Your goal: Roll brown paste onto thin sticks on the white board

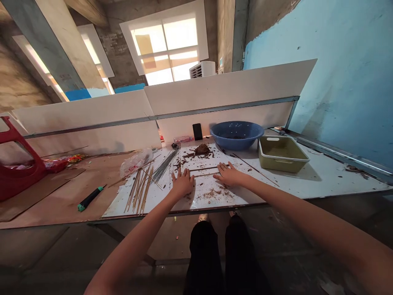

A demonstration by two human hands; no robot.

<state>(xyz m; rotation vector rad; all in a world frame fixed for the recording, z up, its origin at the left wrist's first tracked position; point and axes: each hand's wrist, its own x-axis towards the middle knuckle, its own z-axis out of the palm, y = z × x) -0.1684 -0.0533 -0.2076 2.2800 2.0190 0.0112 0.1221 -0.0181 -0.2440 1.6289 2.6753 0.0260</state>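
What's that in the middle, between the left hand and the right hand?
Between the left hand and the right hand, the head view shows two thin sticks, one darker, stretching side to side across the white surface.

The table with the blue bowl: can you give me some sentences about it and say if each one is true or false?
1. A thin dark strip runs between the left hand and the right hand. True.
2. The blue bowl stands beside the green basin. True.
3. The right hand is inside the blue bowl. False: it rests over the white surface.
4. The green-and-black tool lies right of the brown sticks. False: it lies left.
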